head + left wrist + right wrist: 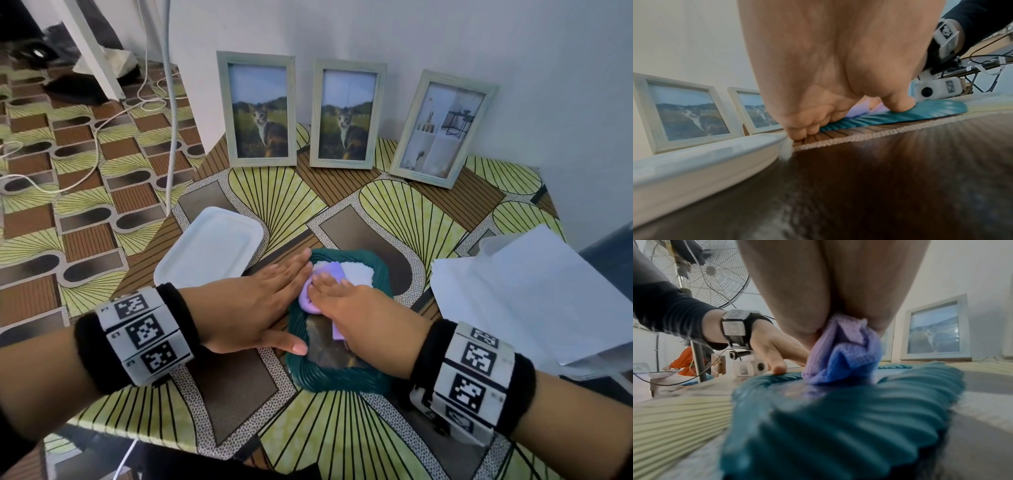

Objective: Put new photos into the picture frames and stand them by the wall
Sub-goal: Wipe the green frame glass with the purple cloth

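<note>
Against the wall (445, 41) three frames stand; the left hand (253, 301) lies flat steadying the teal frame (342, 380), the right hand (356, 308) presses a purple cloth (308, 294) on its glass, likely cleaning before standing it.

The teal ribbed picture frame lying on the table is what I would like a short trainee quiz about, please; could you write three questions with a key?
1. True or false: the teal ribbed picture frame stands upright against the wall.
2. Which hand presses the folded lilac cloth onto the frame's glass?
A. left hand
B. right hand
3. Fill in: ___ pale wooden frames already lean by the white wall.

Key
1. False: it lies flat on the patterned table, and the left hand steadies its edge.
2. B: the right hand lies flat on the cloth.
3. Three: two show a cat, one a room interior.
</note>
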Available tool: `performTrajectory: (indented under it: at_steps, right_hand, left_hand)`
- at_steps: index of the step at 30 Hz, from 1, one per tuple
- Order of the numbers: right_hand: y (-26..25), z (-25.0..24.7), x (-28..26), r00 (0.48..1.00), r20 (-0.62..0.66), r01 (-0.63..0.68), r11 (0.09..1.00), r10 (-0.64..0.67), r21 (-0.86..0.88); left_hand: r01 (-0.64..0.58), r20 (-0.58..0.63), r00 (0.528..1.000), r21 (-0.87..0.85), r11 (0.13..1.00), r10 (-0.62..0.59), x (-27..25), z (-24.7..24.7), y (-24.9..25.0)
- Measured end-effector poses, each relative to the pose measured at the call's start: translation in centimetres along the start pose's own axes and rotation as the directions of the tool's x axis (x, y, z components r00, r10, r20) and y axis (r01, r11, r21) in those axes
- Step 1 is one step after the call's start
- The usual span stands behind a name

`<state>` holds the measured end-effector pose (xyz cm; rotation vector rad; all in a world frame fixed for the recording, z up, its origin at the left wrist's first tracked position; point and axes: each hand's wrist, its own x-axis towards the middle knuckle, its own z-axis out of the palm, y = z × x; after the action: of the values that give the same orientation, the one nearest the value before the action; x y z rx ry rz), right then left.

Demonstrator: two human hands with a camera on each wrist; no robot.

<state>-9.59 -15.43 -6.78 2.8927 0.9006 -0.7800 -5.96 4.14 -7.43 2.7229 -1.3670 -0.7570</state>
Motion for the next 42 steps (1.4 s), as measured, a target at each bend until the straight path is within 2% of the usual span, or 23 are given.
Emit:
performTrajectory:
  at_steps: [3,5,10,13,15,18,22,25,35,42]
  right_hand:
    - [-1.1,0.1,-1.4,0.995,0.065,0.076,0.996,-0.072,-0.053]
    - [-1.4,0.7,-2.3,0.991,0.064,0.118,0.992,-0.115,-0.041]
    - [-0.7,2.8,-5.2,0.981,-0.033,0.191,0.981,-0.190,0.041]
    - [-0.2,3.4,-7.4,0.973,-0.068,0.220,0.975,-0.221,-0.030]
    - [0.3,3.2,-8.6,0.976,-0.099,0.182,0.977,-0.193,-0.112]
    - [1.0,2.0,-9.5,0.993,-0.064,0.092,0.981,-0.104,-0.169]
    - [2.1,2.3,-8.3,0.995,0.036,0.092,0.985,-0.088,-0.145]
    - [2.5,2.1,-7.2,0.999,-0.025,0.034,0.988,-0.038,-0.153]
    - [2.3,-0.5,-2.3,0.995,-0.038,-0.093,0.989,0.089,-0.117]
    - [0.9,-1.8,1.0,0.998,-0.051,-0.034,0.987,0.026,-0.159]
  left_hand:
    - [0.009,0.028,1.000,0.000,1.000,-0.009,0.0,-0.1,0.0]
    - [0.011,0.047,0.999,-0.025,1.000,-0.010,0.0,-0.2,0.0]
    - [0.007,0.055,0.998,-0.060,0.998,-0.004,0.1,-0.1,-0.1]
    - [0.006,0.050,0.999,-0.080,0.997,-0.002,0.1,-0.1,-0.1]
    - [0.004,0.053,0.999,-0.098,0.995,0.001,0.1,-0.1,-0.2]
    - [0.000,0.054,0.998,-0.113,0.994,0.007,0.1,-0.1,-0.3]
    - [-0.009,0.054,0.998,-0.111,0.994,0.015,0.1,0.0,-0.4]
    - [-0.004,0.061,0.998,-0.113,0.994,0.011,0.1,-0.1,-0.3]
    - [0.019,0.077,0.997,-0.101,0.995,-0.011,0.0,-0.4,0.1]
    - [0.027,0.070,0.997,-0.067,0.997,-0.022,0.0,-0.5,0.1]
